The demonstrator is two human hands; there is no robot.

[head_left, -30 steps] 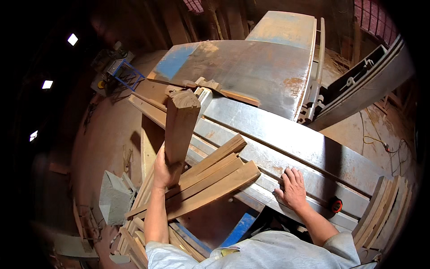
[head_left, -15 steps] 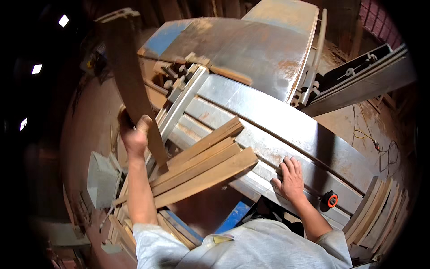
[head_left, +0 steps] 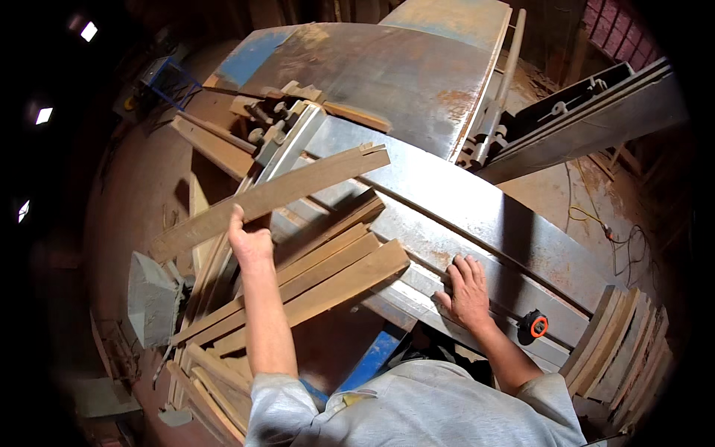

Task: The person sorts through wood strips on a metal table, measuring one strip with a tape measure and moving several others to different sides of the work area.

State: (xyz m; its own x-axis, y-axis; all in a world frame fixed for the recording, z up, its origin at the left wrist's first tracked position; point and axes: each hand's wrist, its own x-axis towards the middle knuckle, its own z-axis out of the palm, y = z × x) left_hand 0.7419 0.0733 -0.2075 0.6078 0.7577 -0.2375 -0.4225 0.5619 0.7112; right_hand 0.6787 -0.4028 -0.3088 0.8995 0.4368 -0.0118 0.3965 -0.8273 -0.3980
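My left hand (head_left: 252,242) grips a long wooden board (head_left: 298,184) near its middle, thumb along the near side. The board slants up to the right over the metal sliding table (head_left: 447,205), its far right end notched or split. Just below it several wooden boards (head_left: 339,279) lie side by side, jutting over the table's near edge. On the table's near strip my right hand (head_left: 466,289) rests palm down, fingers stretched, holding nothing. A black and orange tape measure (head_left: 533,326) sits to the right of that hand.
Curved-looking stacked boards (head_left: 614,350) stand at the right. Beyond the sliding table is a wide, rust-stained machine top (head_left: 372,71), with a metal rail (head_left: 581,127) to its right. Clamping hardware (head_left: 275,123) sits at the table's left end. A cable (head_left: 622,242) lies on the floor.
My left hand has swung the board down from a steep upright tilt to a low slant across the table. My right hand stays on the table; the whole view has shifted slightly.
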